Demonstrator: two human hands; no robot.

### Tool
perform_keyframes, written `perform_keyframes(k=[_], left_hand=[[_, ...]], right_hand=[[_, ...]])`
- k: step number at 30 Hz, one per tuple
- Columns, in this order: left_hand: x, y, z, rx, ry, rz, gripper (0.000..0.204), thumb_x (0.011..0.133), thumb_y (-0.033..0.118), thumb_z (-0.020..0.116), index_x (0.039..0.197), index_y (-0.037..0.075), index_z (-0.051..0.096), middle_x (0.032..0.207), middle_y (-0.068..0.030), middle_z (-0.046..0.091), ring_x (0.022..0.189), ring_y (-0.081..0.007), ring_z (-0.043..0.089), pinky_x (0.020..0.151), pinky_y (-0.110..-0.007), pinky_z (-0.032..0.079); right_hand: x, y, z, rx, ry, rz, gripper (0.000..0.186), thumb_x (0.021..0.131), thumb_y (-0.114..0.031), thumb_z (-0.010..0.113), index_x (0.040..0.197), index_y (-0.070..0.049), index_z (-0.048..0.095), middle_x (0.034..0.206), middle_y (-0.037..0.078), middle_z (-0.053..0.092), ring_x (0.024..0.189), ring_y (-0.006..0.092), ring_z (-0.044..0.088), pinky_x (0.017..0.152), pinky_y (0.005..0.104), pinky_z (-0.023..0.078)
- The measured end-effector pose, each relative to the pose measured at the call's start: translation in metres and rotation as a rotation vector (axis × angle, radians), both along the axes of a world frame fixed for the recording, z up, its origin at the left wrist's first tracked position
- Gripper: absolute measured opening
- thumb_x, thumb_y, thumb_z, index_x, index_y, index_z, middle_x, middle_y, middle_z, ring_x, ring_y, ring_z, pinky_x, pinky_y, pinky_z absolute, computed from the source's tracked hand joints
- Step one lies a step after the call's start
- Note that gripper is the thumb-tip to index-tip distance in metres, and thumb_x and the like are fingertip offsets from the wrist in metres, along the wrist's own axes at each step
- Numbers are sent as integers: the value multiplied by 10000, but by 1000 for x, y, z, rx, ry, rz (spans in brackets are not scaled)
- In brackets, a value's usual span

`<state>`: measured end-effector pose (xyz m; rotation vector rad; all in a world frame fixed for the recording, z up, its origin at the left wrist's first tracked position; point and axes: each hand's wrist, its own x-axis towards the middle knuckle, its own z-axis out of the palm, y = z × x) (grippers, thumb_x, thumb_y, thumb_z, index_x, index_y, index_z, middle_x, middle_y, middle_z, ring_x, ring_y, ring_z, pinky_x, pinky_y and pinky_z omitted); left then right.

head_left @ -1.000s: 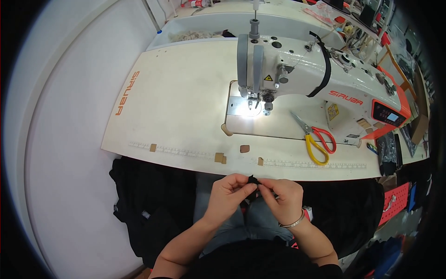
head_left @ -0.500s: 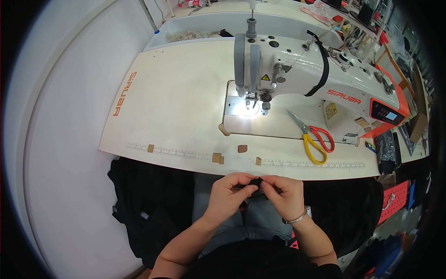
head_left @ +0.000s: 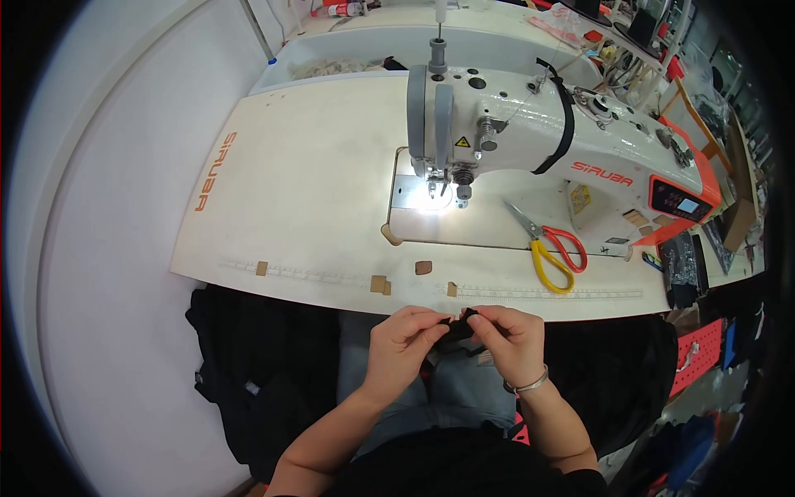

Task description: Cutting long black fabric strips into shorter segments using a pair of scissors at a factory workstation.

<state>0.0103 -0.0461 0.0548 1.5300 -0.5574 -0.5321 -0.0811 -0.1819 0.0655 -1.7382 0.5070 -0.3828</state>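
Note:
Between my two hands, above my lap and just off the table's front edge, a small piece of black fabric (head_left: 457,330) is stretched. My left hand (head_left: 402,341) pinches its left end between thumb and forefinger. The other end is pinched by my right hand (head_left: 507,340), which has a bracelet at the wrist. Part of the fabric hangs below the fingers, and its full shape is hidden. Beyond the hands stands a white and orange sewing machine (head_left: 530,124) with its needle area lit. Scissors (head_left: 550,247) with one yellow and one red handle lie on the table to the right.
The pale sewing table (head_left: 290,190) has a ruler strip and brown tape patches along its front. A white trough (head_left: 356,41) with scraps lies behind it. Black cloth (head_left: 257,364) drapes at my left, and more black cloth (head_left: 613,373) at my right. A white wall bounds the left.
My hands have drawn slightly apart, so more of the black fabric shows between them and hangs below. The whole view has shifted a little.

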Motion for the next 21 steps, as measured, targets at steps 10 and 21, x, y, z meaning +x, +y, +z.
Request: perform_keyframes(k=[10,21], left_hand=[[-8,-6,5,-91,260,-64,195,777,21,635,912,10,494,782,-37,594,696,-55,549,613,-173,438],[-3,-8,3,-158,400,-118,132,788,0,604,888,15,518,795,-12,573,721,-46,535,655,-172,437]], right_hand=[[-3,5,-3,-54,-42,-34,143,780,-73,631,894,12,642,672,87,640,563,75,580,533,193,456],[-4,5,18,-98,0,37,152,765,-84,641,891,2,644,694,93,643,603,100,618,560,197,472]])
